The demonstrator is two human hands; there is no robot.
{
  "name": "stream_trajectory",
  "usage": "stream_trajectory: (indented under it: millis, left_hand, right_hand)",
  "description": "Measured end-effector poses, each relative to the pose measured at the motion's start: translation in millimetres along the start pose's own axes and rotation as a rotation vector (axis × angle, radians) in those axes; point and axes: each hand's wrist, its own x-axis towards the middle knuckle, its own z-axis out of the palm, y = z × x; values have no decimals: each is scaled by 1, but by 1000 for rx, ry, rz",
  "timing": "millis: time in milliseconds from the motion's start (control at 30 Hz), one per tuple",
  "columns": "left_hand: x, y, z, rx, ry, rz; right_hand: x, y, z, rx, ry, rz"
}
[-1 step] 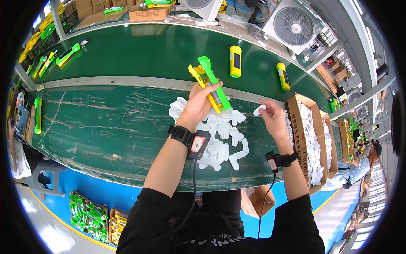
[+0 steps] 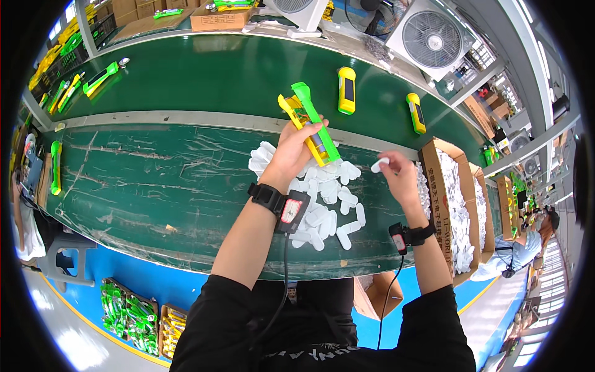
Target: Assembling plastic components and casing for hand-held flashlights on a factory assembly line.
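My left hand [image 2: 292,150] is closed round an opened flashlight-shaped housing [image 2: 326,142]. It has a yellow shell half and a green one, with small inner parts and wiring showing between them. The housing is tilted, held above a loose pile of white oval pieces [image 2: 317,218] on the green work surface. To the right, my right hand [image 2: 401,177] pinches one white oval piece [image 2: 379,165] between thumb and fingers, apart from the housing. Both wrists wear black straps with small cabled devices.
A carton [image 2: 441,204] full of white pieces stands at the right end. Beyond a metal rail, a green belt [image 2: 217,74] carries yellow housings [image 2: 346,90] and green ones. A box fan [image 2: 432,39] stands at the back right. Crates of green parts [image 2: 129,316] sit on the floor.
The right hand's white piece has tilted slightly and its fingers look sharper. Otherwise the view has shifted only very slightly; the left hand keeps its hold on the housing.
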Motion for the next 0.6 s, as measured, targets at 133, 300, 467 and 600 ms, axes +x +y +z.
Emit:
stream_trajectory:
  millis: [133,300,467,600]
  left_hand:
    - [2,-2,-3,-9,-10,3]
    - [4,-2,-4,-4,-14,11]
    - [3,-4,4,89,-28,37]
    - [-1,-2,-6,114,-32,71]
  right_hand:
    - [-15,11,-4,-201,-19,17]
    - [-12,7,-14,-339,-30,-45]
    - [25,-40,-7,83,57,81]
    - [49,-101,38,392,-8,37]
